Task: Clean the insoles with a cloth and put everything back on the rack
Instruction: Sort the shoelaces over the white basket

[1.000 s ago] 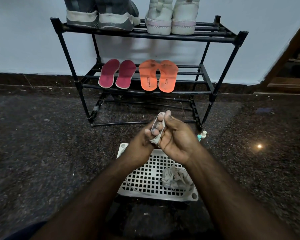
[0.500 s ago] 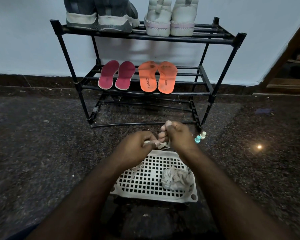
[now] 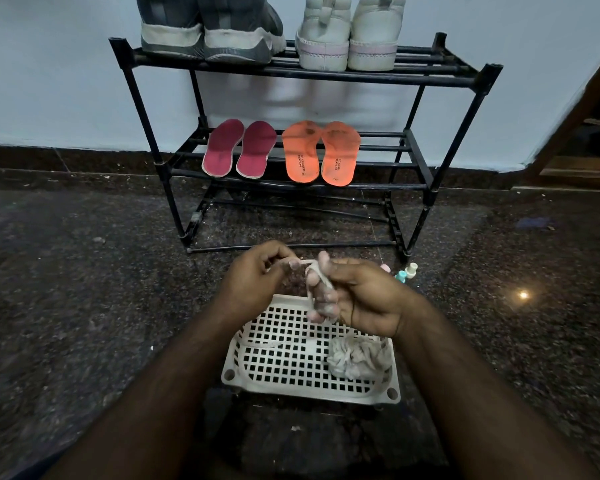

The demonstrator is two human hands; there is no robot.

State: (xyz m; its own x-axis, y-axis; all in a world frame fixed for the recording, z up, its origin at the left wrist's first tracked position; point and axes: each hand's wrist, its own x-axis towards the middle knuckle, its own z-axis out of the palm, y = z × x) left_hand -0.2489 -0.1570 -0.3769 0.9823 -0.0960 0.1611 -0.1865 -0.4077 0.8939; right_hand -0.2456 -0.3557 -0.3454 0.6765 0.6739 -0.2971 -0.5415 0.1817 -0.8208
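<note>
Four insoles (image 3: 281, 152) lie racked; left hand (image 3: 257, 275) and right hand (image 3: 357, 296) both pinch one lace (image 3: 314, 273).

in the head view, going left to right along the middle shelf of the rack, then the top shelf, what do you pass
Middle shelf: pink insoles → orange insoles. Top shelf: grey shoes → white shoes.

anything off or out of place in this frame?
Mostly tidy. The orange insoles show dark smudges near the toes. Two small bottles stand loose on the floor by the rack leg. A crumpled cloth sits in the white tray.
</note>
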